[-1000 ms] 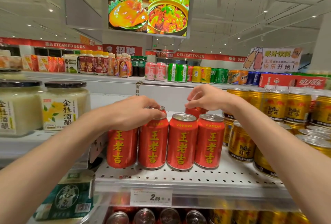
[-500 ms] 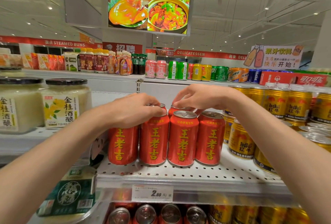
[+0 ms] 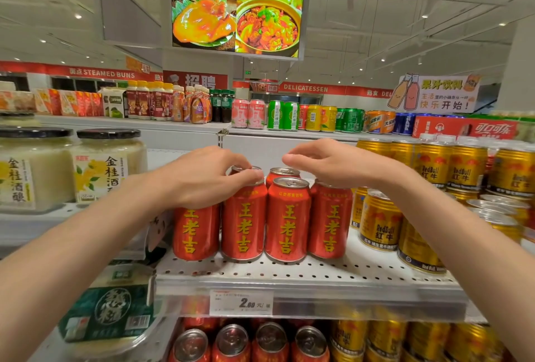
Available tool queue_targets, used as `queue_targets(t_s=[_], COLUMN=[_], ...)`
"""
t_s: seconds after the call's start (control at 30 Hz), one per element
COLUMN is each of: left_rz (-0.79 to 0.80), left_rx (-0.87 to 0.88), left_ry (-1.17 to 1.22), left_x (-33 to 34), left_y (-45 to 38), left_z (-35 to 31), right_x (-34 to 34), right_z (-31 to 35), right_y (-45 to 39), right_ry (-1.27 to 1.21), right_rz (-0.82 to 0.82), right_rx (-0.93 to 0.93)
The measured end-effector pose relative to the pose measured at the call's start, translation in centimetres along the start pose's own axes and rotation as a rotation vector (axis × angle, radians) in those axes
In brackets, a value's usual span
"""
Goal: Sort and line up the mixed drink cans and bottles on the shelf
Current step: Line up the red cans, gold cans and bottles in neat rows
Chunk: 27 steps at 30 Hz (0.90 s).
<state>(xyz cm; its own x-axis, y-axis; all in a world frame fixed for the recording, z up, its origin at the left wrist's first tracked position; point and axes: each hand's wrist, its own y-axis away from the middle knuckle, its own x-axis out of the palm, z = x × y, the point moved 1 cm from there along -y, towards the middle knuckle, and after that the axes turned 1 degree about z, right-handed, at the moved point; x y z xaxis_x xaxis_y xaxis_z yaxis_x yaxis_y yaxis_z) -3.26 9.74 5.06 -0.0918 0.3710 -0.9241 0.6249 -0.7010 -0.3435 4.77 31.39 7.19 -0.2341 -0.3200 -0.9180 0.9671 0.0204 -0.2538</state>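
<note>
Four red herbal-tea cans (image 3: 286,222) stand side by side at the front of the perforated white shelf (image 3: 289,276). Another red can (image 3: 282,174) stands just behind the third one, only its top showing. My left hand (image 3: 207,177) lies over the top of the leftmost can (image 3: 197,231), and its curled fingertips grip the rim of the second can (image 3: 244,222). My right hand (image 3: 333,163) hovers a little above the rear can with loosely curled fingers, touching nothing.
Gold Red Bull cans (image 3: 379,219) crowd the shelf right of the red row. Two large jars of rice wine (image 3: 107,167) stand on the left shelf. A price tag (image 3: 240,302) hangs on the shelf edge, above more red cans (image 3: 231,341) below.
My right hand has let go of the rear red can and risen off it, so its top now shows. My left hand has stayed on the left cans.
</note>
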Motion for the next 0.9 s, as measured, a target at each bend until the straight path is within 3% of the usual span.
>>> queue_targets(t_s=[0.2, 0.33, 0.53, 0.73, 0.9], left_rz=[0.075, 0.021, -0.014, -0.064, -0.1], left_rx=[0.073, 0.11, 0.123, 0.086, 0.087], left_ry=[-0.102, -0.237, -0.288, -0.345, -0.274], left_x=[-0.1, 1.0, 1.1, 1.5, 2.4], left_y=[2.1, 2.0, 2.0, 3.2, 3.3], left_z=[1.1, 1.4, 1.4, 1.5, 1.6], right_x=[0.9, 2.3, 2.4, 2.1, 3.5], right_z=[-0.1, -0.8, -0.4, -2.4, -2.6], right_y=[3.8, 3.6, 3.8, 5.5, 6.1], right_ry=[0.014, 0.154, 0.154, 0.062, 0.043], right_rz=[0.148, 0.062, 0.017, -0.04, -0.09], right_rx=[-0.026, -0.102, -0.13, 0.041, 0.072])
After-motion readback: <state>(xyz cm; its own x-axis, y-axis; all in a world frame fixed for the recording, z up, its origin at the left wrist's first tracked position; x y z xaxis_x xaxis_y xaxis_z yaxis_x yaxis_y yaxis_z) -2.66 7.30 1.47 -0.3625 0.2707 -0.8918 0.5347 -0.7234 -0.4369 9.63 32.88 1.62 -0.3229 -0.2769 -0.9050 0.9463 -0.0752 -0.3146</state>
